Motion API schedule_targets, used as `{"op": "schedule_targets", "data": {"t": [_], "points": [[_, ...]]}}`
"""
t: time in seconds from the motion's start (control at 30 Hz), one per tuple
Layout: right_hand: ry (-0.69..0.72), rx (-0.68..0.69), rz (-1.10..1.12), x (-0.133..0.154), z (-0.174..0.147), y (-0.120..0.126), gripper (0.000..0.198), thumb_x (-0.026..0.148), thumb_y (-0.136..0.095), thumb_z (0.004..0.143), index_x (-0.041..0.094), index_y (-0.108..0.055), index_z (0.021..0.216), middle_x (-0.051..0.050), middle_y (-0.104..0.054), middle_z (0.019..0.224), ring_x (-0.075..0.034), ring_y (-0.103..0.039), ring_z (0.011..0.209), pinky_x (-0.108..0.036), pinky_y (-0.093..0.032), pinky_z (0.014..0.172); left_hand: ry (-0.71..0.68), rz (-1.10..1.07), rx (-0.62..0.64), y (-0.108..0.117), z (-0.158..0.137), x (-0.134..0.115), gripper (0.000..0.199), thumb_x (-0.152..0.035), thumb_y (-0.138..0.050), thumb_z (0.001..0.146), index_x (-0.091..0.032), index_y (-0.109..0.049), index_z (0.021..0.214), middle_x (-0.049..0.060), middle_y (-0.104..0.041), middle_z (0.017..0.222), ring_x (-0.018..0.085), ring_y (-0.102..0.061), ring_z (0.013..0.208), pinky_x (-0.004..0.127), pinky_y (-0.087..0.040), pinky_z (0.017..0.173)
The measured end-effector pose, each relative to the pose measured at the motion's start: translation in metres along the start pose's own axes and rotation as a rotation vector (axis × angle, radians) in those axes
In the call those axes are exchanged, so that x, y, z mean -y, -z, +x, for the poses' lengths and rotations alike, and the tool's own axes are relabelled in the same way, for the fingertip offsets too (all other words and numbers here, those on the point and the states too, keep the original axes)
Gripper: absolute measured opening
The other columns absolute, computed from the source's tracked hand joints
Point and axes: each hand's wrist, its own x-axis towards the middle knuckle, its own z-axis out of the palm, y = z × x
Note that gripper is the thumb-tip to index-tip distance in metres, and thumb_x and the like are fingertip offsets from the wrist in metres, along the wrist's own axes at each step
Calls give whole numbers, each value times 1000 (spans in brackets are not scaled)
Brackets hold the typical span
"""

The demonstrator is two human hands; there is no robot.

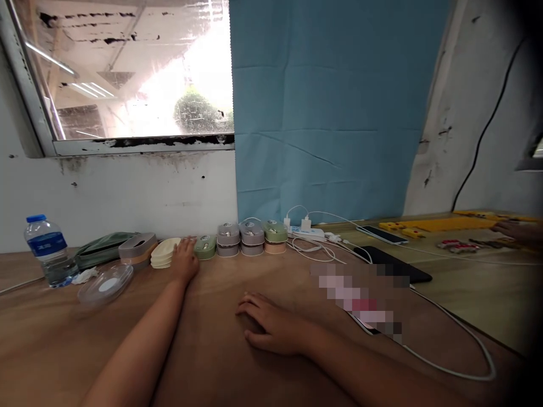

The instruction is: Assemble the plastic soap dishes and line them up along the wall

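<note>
My left hand (185,261) reaches to the row along the wall, fingers stretched forward between a stack of cream-coloured pieces (162,255) and a small green lidded box (205,249). It is at the edges of both; I cannot tell which it touches. Right of that box stand two grey-mauve pairs of stacked boxes (228,235) (251,234) and a green box (275,230) on a peach one. My right hand (271,325) rests on the brown tabletop (212,362), its fingers apart and nothing held.
On the left are a water bottle (47,249), a clear plastic lid (106,284), a green pouch (102,249) and a grey box (138,249). A power strip (306,232), white cables, a black tablet-like slab (394,264) and a phone (382,234) lie right. Another person's hand (515,229) is far right.
</note>
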Motion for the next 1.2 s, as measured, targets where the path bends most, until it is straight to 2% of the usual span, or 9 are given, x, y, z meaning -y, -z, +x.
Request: {"op": "schedule_targets", "data": {"t": [0.1, 0.23, 0.37, 0.63, 0.77, 0.87, 1.0, 1.13, 1.2], "points": [[-5, 0, 8, -1, 0, -1, 39, 27, -51, 74, 18, -48, 112, -9, -47, 115, -22, -41, 109, -33, -33, 94, 147, 57, -131, 12, -5, 21, 49, -14, -44, 70, -14, -45, 119, 12, -46, 124, 27, -31, 121, 45, -16, 103], [-5, 5, 7, -1, -1, 0, 39, 28, -51, 75, 18, -48, 113, -9, -47, 116, -22, -41, 110, -34, -32, 94, 290, -48, -25, 16, -7, 54, 52, -15, -49, 65, -12, -47, 117, 13, -58, 107, 28, -45, 108, 43, -30, 95], [7, 31, 3, -1, -2, 3, 41, 29, -50, 77, 16, -47, 115, -9, -46, 118, -23, -38, 113, -34, -31, 96, 297, -135, 7, 11, -7, 71, 44, -13, -47, 67, -14, -53, 111, 8, -64, 98, 23, -55, 95, 34, -41, 84], [-26, 8, 23, -1, -3, 4, 42, 32, -54, 74, 19, -48, 113, -8, -46, 117, -22, -41, 111, -34, -33, 95, 365, -159, -158, 18, -8, 58, 34, -22, -43, 74, -15, -53, 106, 8, -61, 99, 22, -54, 94, 31, -38, 86], [-81, -125, 15, -2, -4, 4, 46, 27, -58, 69, 20, -46, 113, -9, -34, 127, -23, -36, 117, -34, -32, 96, 184, -283, -206, 36, -22, 28, 39, -28, -41, 78, -16, -43, 115, 8, -59, 99, 20, -52, 97, 31, -36, 90], [-84, -285, -3, 0, -3, 5, 41, 19, -55, 68, 21, -47, 109, -8, -32, 127, -22, -35, 117, -35, -31, 97, -47, -424, -60, 51, -42, 1, 33, -31, -43, 79, -18, -46, 110, 7, -58, 100, 19, -50, 100, 31, -36, 91], [-74, -426, -33, 2, -3, 6, 41, 15, -53, 67, 21, -47, 107, -9, -30, 127, -23, -32, 119, -36, -30, 97, -270, -636, 225, 77, -70, -27, 25, -31, -46, 79, -21, -51, 101, 5, -58, 102, 17, -50, 102, 29, -37, 91], [-79, -404, -55, 1, -3, 7, 40, 14, -53, 67, 20, -48, 106, -10, -31, 126, -23, -32, 118, -37, -28, 98, -395, -802, 582, 107, -88, -43, 19, -29, -50, 77, -24, -56, 95, 2, -61, 100, 16, -54, 96, 28, -41, 86], [-73, -334, -49, 0, -3, 7, 36, 16, -53, 68, 20, -50, 104, -9, -34, 124, -22, -34, 117, -36, -29, 97, -415, -844, 684, 118, -93, -47, 17, -27, -49, 77, -23, -58, 91, 2, -62, 95, 15, -56, 92, 27, -42, 85]]}}
